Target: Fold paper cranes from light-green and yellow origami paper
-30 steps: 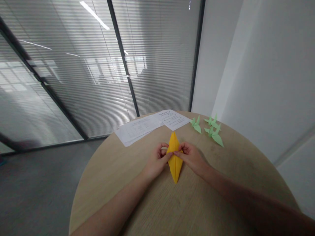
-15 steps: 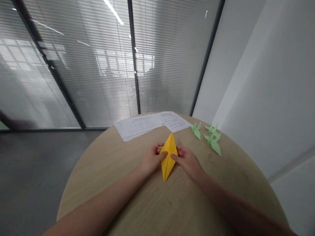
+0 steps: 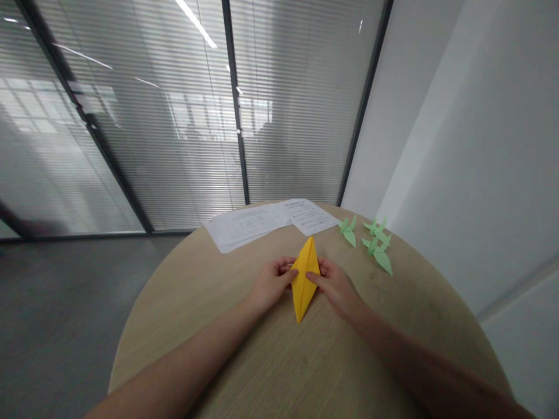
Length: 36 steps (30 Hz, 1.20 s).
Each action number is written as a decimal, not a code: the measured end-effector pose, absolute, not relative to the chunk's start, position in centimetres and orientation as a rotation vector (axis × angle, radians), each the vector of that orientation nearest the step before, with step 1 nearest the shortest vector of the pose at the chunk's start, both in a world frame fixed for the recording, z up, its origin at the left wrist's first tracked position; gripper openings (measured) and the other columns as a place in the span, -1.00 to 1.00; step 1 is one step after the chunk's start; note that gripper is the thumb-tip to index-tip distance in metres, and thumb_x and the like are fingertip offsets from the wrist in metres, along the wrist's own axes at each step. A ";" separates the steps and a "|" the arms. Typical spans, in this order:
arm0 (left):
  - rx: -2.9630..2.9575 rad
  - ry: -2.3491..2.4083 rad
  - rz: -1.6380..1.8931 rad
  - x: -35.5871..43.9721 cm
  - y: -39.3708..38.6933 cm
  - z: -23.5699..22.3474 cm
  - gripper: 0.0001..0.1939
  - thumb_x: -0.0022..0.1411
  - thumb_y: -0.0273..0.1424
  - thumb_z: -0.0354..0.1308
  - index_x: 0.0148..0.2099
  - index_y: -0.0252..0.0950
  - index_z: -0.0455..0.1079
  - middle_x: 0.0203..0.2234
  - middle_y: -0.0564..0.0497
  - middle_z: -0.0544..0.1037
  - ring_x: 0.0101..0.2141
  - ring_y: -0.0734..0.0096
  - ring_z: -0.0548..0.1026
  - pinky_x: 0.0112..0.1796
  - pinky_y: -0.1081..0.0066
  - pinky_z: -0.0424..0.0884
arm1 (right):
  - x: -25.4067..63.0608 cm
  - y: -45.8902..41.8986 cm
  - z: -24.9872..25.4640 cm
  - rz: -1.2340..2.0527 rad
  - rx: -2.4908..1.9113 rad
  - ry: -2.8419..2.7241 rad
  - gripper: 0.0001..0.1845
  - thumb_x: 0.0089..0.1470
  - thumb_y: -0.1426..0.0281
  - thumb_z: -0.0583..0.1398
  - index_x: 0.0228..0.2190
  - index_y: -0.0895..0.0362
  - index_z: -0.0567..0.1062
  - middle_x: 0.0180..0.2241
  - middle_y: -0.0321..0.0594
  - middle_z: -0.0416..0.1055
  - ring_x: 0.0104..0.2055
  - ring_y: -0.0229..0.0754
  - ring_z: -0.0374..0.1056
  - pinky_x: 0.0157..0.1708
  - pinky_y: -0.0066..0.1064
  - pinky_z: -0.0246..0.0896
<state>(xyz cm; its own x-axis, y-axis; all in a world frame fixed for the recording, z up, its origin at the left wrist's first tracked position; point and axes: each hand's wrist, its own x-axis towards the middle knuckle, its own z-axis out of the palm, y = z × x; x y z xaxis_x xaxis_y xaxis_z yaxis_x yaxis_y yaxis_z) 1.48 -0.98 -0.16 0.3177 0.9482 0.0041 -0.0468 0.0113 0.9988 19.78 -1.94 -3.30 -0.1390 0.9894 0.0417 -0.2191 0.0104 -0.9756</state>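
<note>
A yellow folded origami paper (image 3: pixel 304 291), shaped like a tall diamond with a crease down its middle, is held above the table between both hands. My left hand (image 3: pixel 273 281) pinches its left edge, thumb on the front face and fingers curled at the side. My right hand (image 3: pixel 335 284) grips the right edge the same way, its thumb lying near the centre crease. Some fingertips are hidden behind the paper.
Light green paper cranes (image 3: pixel 348 231) stand at the back right of the round wooden table (image 3: pixel 183 302). Printed sheets (image 3: pixel 244 226) lie along its far edge. Behind it is a glass partition with blinds (image 3: pixel 192 174); a white wall (image 3: pixel 489 174) rises on the right.
The yellow paper has shifted slightly right between my hands and turned a little. Both hands keep their grip; the view has moved slightly.
</note>
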 end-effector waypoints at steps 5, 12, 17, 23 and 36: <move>1.286 0.965 1.063 1.2 -0.8 -0.3 -0.68 0.05 -0.32 0.42 -0.21 -0.29 0.39 -0.55 0.14 0.48 -0.51 0.45 0.49 -0.43 0.44 0.41 | 19.9 -1.8 -3.6 1.407 -0.966 -1.174 -0.56 -0.09 0.10 0.47 -0.23 0.02 0.54 -0.16 -0.13 0.63 -0.10 0.09 0.56 -0.09 -0.11 0.46; 1.315 0.968 1.019 1.2 -1.2 0.1 -0.62 0.06 -0.15 0.45 -0.29 -0.29 0.41 -0.49 0.05 0.54 -0.46 0.40 0.53 -0.38 0.40 0.45 | 20.0 -1.4 -4.5 1.379 -1.004 -1.243 -0.60 -0.08 0.08 0.48 -0.25 0.03 0.62 -0.23 -0.12 0.64 -0.21 0.07 0.56 -0.18 -0.12 0.45; 1.238 0.900 0.990 0.7 -1.5 0.5 -0.57 0.19 0.00 0.30 -0.22 -0.30 0.54 -0.36 -0.07 0.64 -0.35 0.30 0.60 -0.31 0.36 0.51 | 20.0 -1.5 -4.2 1.432 -0.997 -1.205 -0.61 -0.07 0.07 0.46 -0.30 0.06 0.62 -0.25 -0.11 0.64 -0.24 0.04 0.55 -0.26 -0.20 0.42; 1.176 0.806 0.925 0.2 -1.3 0.5 -0.59 0.03 -0.16 0.50 -0.14 -0.29 0.57 -0.29 -0.07 0.68 -0.30 0.30 0.62 -0.29 0.39 0.50 | 19.8 -1.5 -3.8 1.438 -0.987 -1.195 -0.61 -0.06 0.07 0.45 -0.29 0.08 0.64 -0.26 -0.14 0.64 -0.25 -0.03 0.52 -0.26 -0.26 0.38; 1.202 0.922 0.946 0.6 -1.1 -0.1 -0.50 -0.09 -0.13 0.57 -0.22 -0.32 0.51 -0.40 0.00 0.62 -0.43 0.44 0.56 -0.36 0.46 0.41 | 19.7 -2.0 -3.4 1.401 -0.972 -1.342 -0.64 -0.02 0.10 0.42 -0.31 0.12 0.64 -0.34 -0.20 0.59 -0.33 -0.11 0.45 -0.29 -0.33 0.31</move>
